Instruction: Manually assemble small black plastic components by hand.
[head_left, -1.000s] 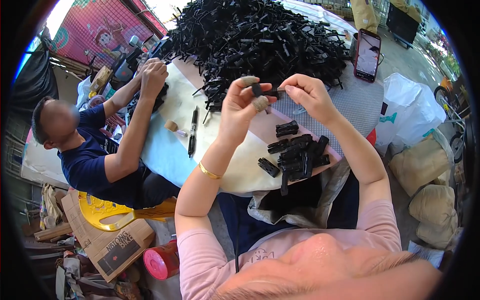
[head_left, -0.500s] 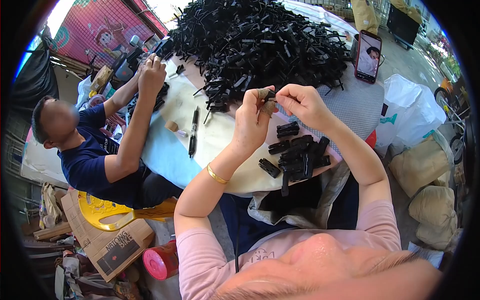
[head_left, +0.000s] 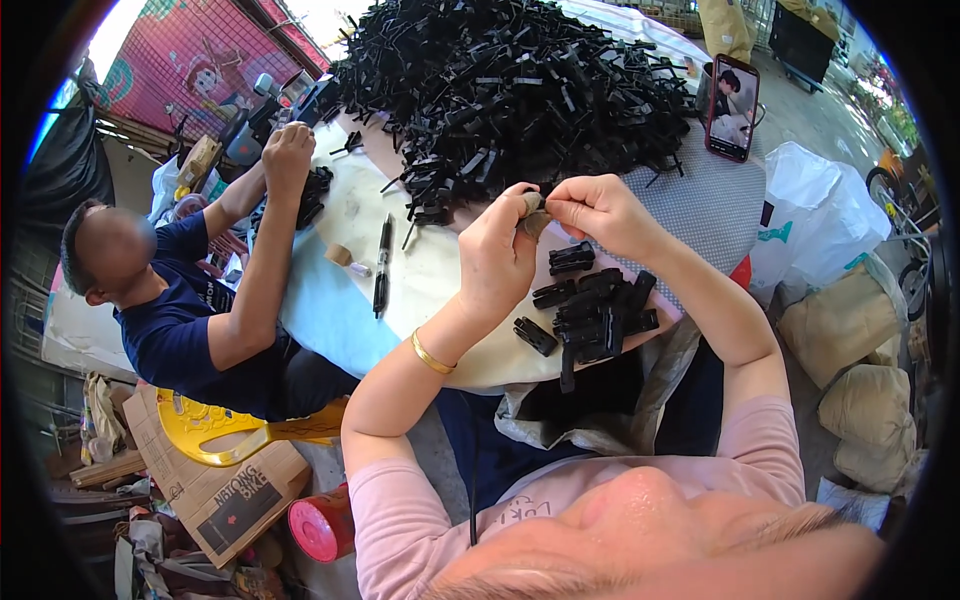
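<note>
Over the table, my left hand (head_left: 497,250) pinches a small black plastic part (head_left: 540,201) between wrapped thumb and finger. My right hand (head_left: 603,215) meets it there, its thumb and forefinger closed on the same part. Most of the part is hidden by my fingers. Just beyond my hands rises a big heap of black plastic parts (head_left: 520,90). Nearer to me, below my right hand, lies a small cluster of black clip-like pieces (head_left: 597,318), with a single piece (head_left: 535,336) to its left.
A black marker (head_left: 383,268) and a small tan roll (head_left: 338,254) lie on the table's left. A phone (head_left: 733,108) stands at the right. A co-worker (head_left: 190,300) sits at the left. White plastic bags (head_left: 815,220) stand beyond the right edge; an open sack (head_left: 520,418) hangs before my lap.
My hands have turned slightly, and the left fingers now cover more of the part. The co-worker's hands have come down a little. The phone's picture has changed.
</note>
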